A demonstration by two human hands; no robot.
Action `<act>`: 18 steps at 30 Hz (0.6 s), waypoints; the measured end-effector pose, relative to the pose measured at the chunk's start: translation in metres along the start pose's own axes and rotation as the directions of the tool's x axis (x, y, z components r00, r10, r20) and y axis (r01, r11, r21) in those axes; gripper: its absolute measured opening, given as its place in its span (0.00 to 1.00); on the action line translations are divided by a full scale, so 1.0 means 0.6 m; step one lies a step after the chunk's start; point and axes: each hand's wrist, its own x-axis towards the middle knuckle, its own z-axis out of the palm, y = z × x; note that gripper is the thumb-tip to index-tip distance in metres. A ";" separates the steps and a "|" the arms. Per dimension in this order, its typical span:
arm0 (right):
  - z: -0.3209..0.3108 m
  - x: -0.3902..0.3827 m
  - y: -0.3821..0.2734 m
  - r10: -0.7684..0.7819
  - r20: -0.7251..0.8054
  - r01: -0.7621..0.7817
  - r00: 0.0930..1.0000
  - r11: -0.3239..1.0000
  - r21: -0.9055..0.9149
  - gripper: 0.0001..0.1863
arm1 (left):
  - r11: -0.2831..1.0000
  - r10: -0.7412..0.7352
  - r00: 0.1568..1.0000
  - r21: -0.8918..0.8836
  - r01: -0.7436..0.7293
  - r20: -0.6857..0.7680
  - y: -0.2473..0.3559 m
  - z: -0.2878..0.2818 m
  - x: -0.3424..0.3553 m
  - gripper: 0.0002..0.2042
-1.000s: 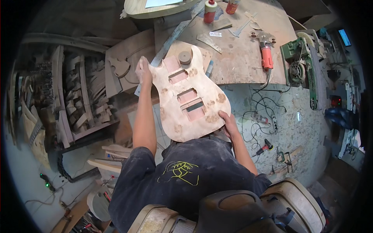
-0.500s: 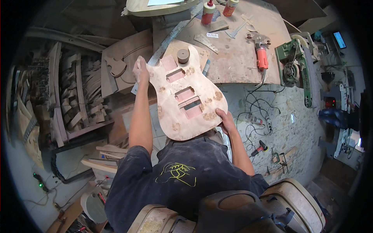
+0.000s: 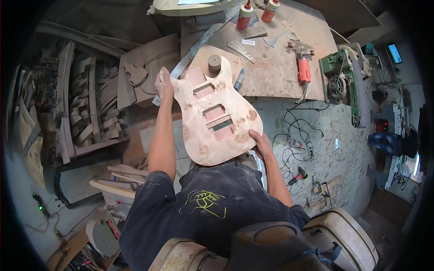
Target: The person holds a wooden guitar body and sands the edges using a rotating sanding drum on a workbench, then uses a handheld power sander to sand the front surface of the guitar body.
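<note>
A pale, unfinished electric guitar body (image 3: 194, 122) with brown burl patches is held tilted in front of my torso. Its rectangular cut-outs show pinkish wood inside. My left hand (image 3: 164, 86) grips it by the horn at the upper left; the fingers are partly hidden. At the lower right edge my right hand (image 3: 261, 143) clasps the rim, thumb on the face and fingers out of sight underneath. A short brown cylinder (image 3: 214, 63) stands beside the other horn, over a light board (image 3: 201, 56) on the workbench.
The workbench (image 3: 271, 81) carries glue bottles (image 3: 245, 16), a caliper (image 3: 281, 35), a metal straightedge (image 3: 203, 43) and a red power tool (image 3: 303, 70). To its right stands a green belt sander (image 3: 337, 86). Cables (image 3: 294, 131) lie on the floor; wood offcuts (image 3: 88, 99) fill a left-hand rack. Another person (image 3: 393, 142) is at far right.
The guitar body and both hands have shifted very slightly, with the body turned a little. The view has moved a little too. My hold on the body is the same.
</note>
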 end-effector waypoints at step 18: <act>-0.012 -0.010 -0.006 0.079 -0.012 -0.079 0.997 0.994 -0.078 0.37 | 0.999 -0.025 1.000 0.029 0.025 -0.018 -0.043 -0.015 -0.018 0.26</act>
